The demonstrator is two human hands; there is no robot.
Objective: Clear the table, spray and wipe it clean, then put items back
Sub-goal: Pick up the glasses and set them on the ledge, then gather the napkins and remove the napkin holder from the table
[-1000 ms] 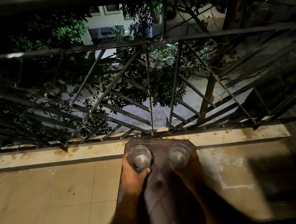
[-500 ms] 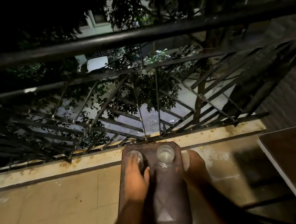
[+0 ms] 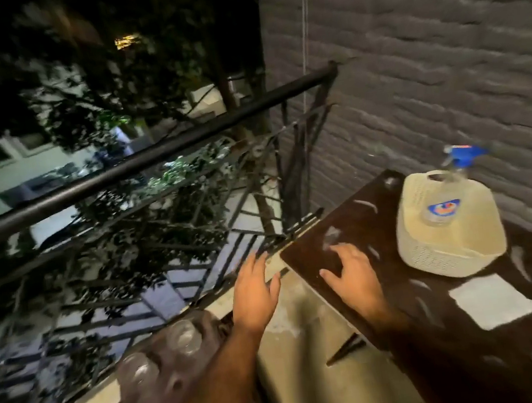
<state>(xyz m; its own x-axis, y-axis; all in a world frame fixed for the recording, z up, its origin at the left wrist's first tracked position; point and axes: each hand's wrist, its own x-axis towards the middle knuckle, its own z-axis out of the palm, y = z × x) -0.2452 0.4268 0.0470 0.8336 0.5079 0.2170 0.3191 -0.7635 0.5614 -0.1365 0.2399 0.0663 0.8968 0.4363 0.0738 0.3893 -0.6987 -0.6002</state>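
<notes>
Night, blurry. Far left of my fingers, two glasses [image 3: 183,336] stand on a brown stool [image 3: 160,384], low behind my left forearm. My left hand [image 3: 253,294] hangs in the air by the railing [image 3: 138,164], fingers spread and straight, holding nothing. Just right of it, my right hand [image 3: 352,274] is over the near corner of the dark table [image 3: 444,330], fingers spread, loosely bent, nothing in them; can't tell if the fingertips touch the top. Right of those fingers sits a cream basket [image 3: 449,244] with a spray bottle [image 3: 442,212] in it, blue nozzle sticking out. Further right, nearer me, a white cloth [image 3: 494,301] lies flat.
</notes>
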